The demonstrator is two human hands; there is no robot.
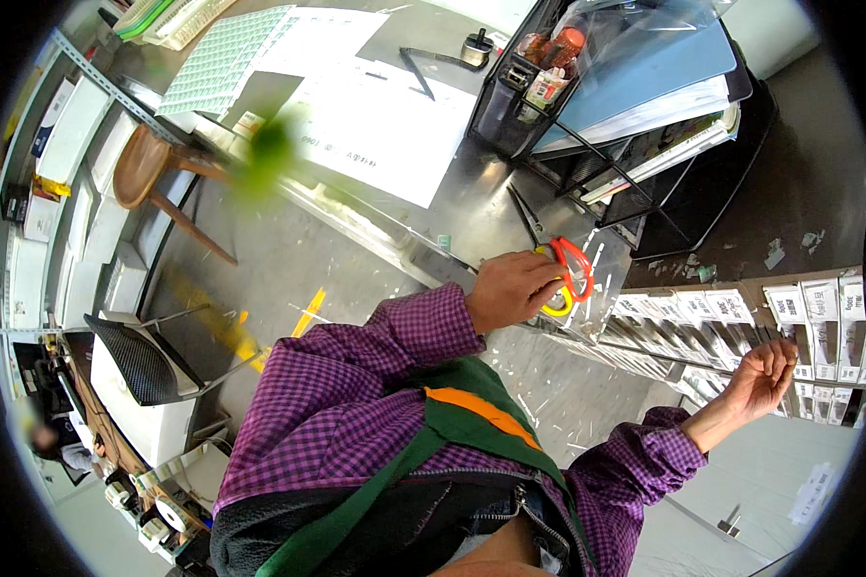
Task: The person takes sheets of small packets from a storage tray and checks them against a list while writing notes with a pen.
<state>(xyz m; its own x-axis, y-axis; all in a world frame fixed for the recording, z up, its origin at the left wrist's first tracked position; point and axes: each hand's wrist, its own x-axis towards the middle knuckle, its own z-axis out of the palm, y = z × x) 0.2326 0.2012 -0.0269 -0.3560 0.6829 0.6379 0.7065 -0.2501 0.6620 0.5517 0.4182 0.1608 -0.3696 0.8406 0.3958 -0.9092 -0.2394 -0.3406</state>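
My left hand (515,291) is at the near edge of the metal table, its fingers curled over the yellow loop of a pair of scissors (577,264). The other loop is red, and the dark blades point away over the tabletop; the fingers hide part of the yellow loop. Out to the right, my right hand (765,373) is raised beside rows of white-labelled boxes (803,306). Its fingers are bent together at the tips. Whatever they pinch, if anything, is too small to make out.
White paper sheets (385,125) and a green-patterned sheet (221,62) cover the table's left part. A black mesh organizer (635,197) holds a blue folder (645,82) and jars. Left of me stand a wooden stool (144,165), shelves, and a black chair (135,356). Paper scraps litter the floor.
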